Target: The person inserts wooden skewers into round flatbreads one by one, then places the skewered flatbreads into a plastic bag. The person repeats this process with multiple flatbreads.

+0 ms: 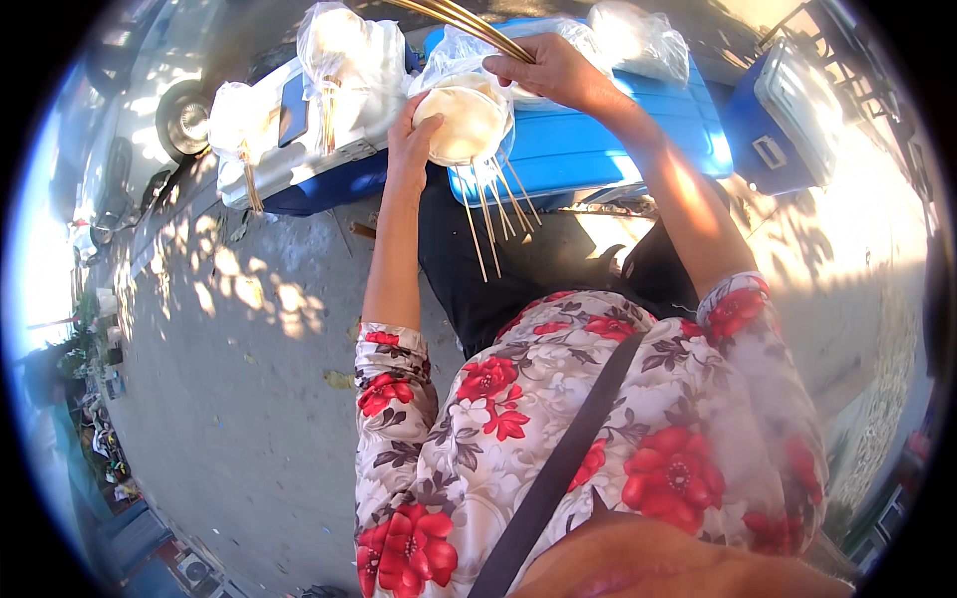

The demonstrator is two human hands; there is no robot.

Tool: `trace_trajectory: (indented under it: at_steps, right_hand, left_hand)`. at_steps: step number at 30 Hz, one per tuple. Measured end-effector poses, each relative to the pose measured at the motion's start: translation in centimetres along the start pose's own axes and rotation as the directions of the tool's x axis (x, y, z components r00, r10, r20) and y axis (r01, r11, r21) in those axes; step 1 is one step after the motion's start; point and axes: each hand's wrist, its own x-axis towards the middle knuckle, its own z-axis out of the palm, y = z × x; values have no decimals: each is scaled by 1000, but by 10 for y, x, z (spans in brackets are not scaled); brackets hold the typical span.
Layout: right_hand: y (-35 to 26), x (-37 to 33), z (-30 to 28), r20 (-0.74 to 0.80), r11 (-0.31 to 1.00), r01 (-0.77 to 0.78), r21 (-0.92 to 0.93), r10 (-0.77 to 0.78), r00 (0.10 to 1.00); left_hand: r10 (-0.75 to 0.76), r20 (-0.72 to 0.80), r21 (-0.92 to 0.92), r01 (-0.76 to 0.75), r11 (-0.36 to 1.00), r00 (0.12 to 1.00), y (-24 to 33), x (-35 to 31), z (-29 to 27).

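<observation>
You've got the flat, round cream disc (464,127) pinched in your left hand (411,142) by the blue plastic box (638,145)'s left edge; right hand (554,72), just up-right, is closed round thin tan sticks (467,24) slanting away leftward.

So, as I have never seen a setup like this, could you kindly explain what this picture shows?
There is no machine here, only a person's two bare hands. The single picture comes from a wide fisheye camera on their head, looking down, so edges bend. The left hand holds a round pale disc with clear plastic around it; thin sticks poke out below. The right hand grips a stick bundle. Plastic bags lie on the blue box.
</observation>
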Motion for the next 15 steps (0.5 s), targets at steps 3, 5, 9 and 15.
trace_trajectory:
  at_steps: [3,5,9,15]
  right_hand:
    - [-1,-4,2,13,1000,0,-2,0,1000]
    - [-4,-5,3,34,1000,-12,8,12,999]
    - [-10,-18,19,85,997,58,48,-62,994]
    - [-9,-70,41,65,985,152,83,-157,985]
  left_hand:
    - [181,-96,186,-161,969,979,-9,17,6]
    - [322,-120,425,-244,871,939,-21,30,3]
    - [563,18,776,-366,513,826,-30,35,11]
    - [624,8,789,-387,476,782,-28,2,-1]
